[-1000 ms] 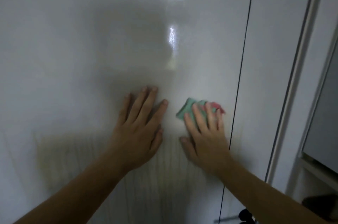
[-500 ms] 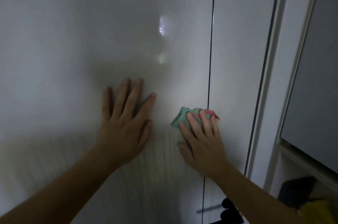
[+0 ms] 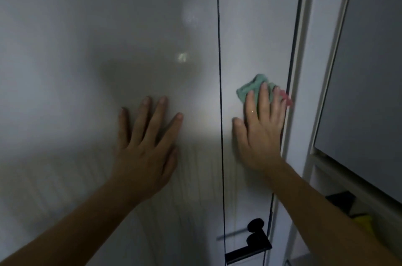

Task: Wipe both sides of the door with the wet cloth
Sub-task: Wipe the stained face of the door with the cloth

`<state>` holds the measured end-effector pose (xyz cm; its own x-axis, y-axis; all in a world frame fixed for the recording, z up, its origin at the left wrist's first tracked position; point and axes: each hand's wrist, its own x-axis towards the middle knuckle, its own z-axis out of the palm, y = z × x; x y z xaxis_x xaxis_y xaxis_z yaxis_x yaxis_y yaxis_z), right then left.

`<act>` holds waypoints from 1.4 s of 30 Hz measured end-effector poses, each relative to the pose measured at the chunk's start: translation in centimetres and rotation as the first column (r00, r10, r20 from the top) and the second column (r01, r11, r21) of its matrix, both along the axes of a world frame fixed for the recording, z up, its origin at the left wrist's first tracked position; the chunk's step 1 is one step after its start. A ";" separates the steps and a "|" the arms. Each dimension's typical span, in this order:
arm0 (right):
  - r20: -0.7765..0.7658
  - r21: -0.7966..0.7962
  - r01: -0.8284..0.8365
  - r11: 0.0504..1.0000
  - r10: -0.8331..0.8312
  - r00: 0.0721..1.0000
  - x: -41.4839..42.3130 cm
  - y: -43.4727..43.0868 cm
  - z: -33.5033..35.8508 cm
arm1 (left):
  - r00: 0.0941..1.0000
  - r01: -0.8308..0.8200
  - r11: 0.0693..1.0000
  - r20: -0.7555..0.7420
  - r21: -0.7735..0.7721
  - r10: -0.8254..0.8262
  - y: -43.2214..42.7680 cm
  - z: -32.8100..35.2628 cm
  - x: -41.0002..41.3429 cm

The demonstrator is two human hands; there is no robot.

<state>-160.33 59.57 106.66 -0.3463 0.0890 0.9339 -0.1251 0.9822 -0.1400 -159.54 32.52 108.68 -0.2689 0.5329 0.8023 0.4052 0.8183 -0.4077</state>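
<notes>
while under right hand (image 3: 261, 131), crumpled green cloth (image 3: 250, 88) on glossy door (image 3: 250, 26)

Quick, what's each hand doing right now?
Left hand: open, flat on the door.
Right hand: open, fingers pressing the cloth against the door.

**Cloth mostly covered, door and arms cut by the edges**

The cloth (image 3: 250, 89) shows only as a green fold and a pink corner past the fingers (image 3: 264, 100) of the right hand (image 3: 261, 133); the rest lies under the palm. The door (image 3: 65, 48) runs off the top, left and bottom edges, and its other face cannot be seen. Both forearms are cut off at the bottom (the left hand (image 3: 145, 152) also covers a patch of the panel). The black handle (image 3: 250, 248) is clipped by the lower edge. At lower right a dark thing (image 3: 340, 200) and a yellow thing (image 3: 362, 221) are too blurred to name, partly behind the right forearm. Pale reflections on the door are smeared and shapeless.
</notes>
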 end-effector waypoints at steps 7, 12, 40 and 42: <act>0.083 -0.025 -0.046 0.999 0.048 0.995 0.8 -1.4 -9.7 | 1.000 0.001 1.000 -0.003 0.009 -0.001 0.3 0.0 0.0; -0.013 -0.168 -0.043 0.985 0.042 0.999 0.4 -0.9 -4.6 | 1.000 0.009 1.000 0.008 0.022 -0.010 0.5 -0.1 -0.1; -0.001 0.178 -0.156 0.972 0.159 0.987 0.4 -6.9 -4.9 | 0.992 -0.051 0.999 0.118 0.015 0.048 -0.7 -4.5 1.8; 0.089 0.331 -0.205 0.921 0.186 0.978 0.9 -7.3 -9.9 | 0.991 -0.032 0.999 0.134 0.004 0.031 -1.3 -4.2 2.2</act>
